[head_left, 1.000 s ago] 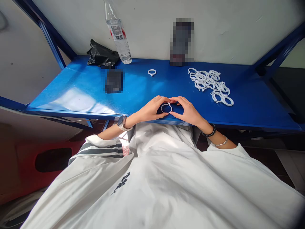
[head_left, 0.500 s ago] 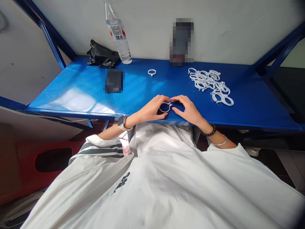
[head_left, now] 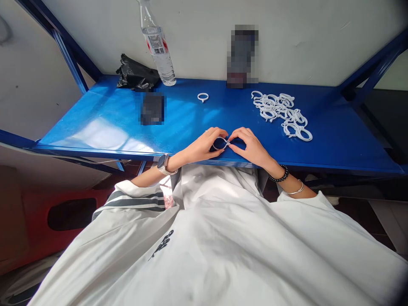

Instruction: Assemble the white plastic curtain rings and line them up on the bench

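Observation:
Near the front edge of the blue table (head_left: 178,127), a white plastic curtain ring (head_left: 218,148) is held between both hands. My left hand (head_left: 208,143) curves round the ring's left side, thumb below and fingers above. My right hand (head_left: 247,144) pinches the ring's right end, where its small clasp is, between thumb and fingertips. The fingertips partly hide the clasp, so I cannot tell whether it is fastened. Farther back, a single white ring (head_left: 203,97) lies by itself. To the right is a loose pile of white rings (head_left: 277,106).
A clear water bottle (head_left: 159,55) stands at the back left beside a crumpled black plastic bag (head_left: 135,74). A blurred dark object (head_left: 153,108) lies in front of them. Another blurred object (head_left: 242,57) leans on the wall. Blue frame posts (head_left: 68,57) flank the table.
The right thumb and fingers have closed from a spread position onto the ring's clasp end. The left hand has stayed nearly in place. The other rings have not moved.

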Available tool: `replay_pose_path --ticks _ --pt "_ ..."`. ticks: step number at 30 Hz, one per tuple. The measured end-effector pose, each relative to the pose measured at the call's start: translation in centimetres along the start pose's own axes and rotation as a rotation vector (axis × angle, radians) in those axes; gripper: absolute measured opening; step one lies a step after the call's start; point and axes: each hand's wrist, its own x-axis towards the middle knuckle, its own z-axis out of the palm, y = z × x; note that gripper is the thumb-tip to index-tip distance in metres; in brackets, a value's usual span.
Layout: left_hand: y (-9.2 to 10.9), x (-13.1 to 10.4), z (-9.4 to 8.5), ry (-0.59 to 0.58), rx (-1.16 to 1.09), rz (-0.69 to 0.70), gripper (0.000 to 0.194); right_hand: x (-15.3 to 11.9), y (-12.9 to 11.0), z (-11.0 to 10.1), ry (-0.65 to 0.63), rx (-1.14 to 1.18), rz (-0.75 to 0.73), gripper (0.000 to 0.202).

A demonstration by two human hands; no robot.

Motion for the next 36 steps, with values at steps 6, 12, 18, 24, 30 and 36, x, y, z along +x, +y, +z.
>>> replay_pose_path --ticks 6,12,18,24,30,36 --pt "0.0 0.0 0.0 -0.003 -0.007 0.019 0.032 0.0 0.1 0.1 0.000 0.005 -0.007 0.007" --pt "-0.2 0.0 0.1 0.016 0.000 0.020 0.034 0.0 -0.1 -0.1 -0.015 0.023 0.002 0.013" --pt "-0.4 0.0 0.2 0.047 -0.005 0.045 0.031 0.1 0.0 0.0 0.024 0.050 0.040 0.015" --pt "-0.5 0.1 0.2 0.058 0.006 0.034 0.042 0.1 -0.1 0.0 0.029 0.071 0.048 0.014" --pt "-0.4 0.2 0.2 0.084 0.011 -0.003 0.056 0.1 -0.7 -0.3 0.008 0.071 0.031 0.013" --pt "-0.4 0.2 0.2 0.094 0.017 -0.019 0.055 0.1 -1.1 -0.5 -0.063 0.057 -0.033 0.012"
